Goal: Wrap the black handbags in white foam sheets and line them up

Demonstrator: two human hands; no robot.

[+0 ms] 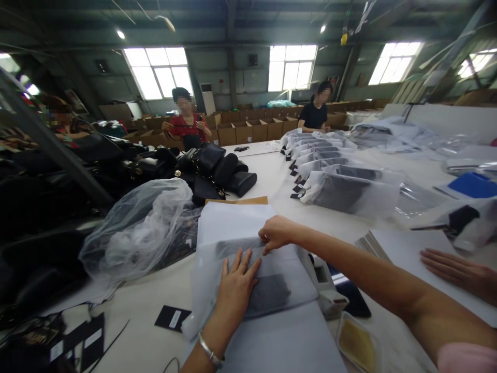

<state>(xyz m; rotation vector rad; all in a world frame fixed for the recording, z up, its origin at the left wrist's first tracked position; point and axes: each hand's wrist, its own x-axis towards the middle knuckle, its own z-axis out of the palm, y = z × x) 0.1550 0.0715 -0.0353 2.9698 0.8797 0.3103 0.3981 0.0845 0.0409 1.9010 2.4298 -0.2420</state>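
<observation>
The frosted plastic bag (235, 280) lies flat on a stack of white sheets (233, 220) at the near middle of the table (143, 290). The left hand (236, 282) rests on the bag, palm down, fingers extended and spread; it grasps nothing. The right hand (276, 233) is at the bag's upper edge, thumb and fingertips drawn close together; whether film is pinched between them cannot be told.

Surroundings: a large clear plastic bag (124, 228) stands just left of the stack. Black handbags (243, 182) are heaped beyond it. A white device (322, 274) sits against the stack's right side, near the right forearm, and limits clearance there. A black tag (173, 318) with a white label lies left of the left hand. At far right, a co-worker's hand (454, 269) rests on a second stack (411, 243) of white sheets.

Containers: the frosted bag encloses a dark item (272, 290). The large clear bag contains crumpled white film (134, 246). A clear tub (378, 344) holds a yellowish pad (355, 344). Packed frosted bags (341, 194), each with dark contents, form a row at right. Open cardboard boxes (248, 133) line the background; their contents cannot be seen.
</observation>
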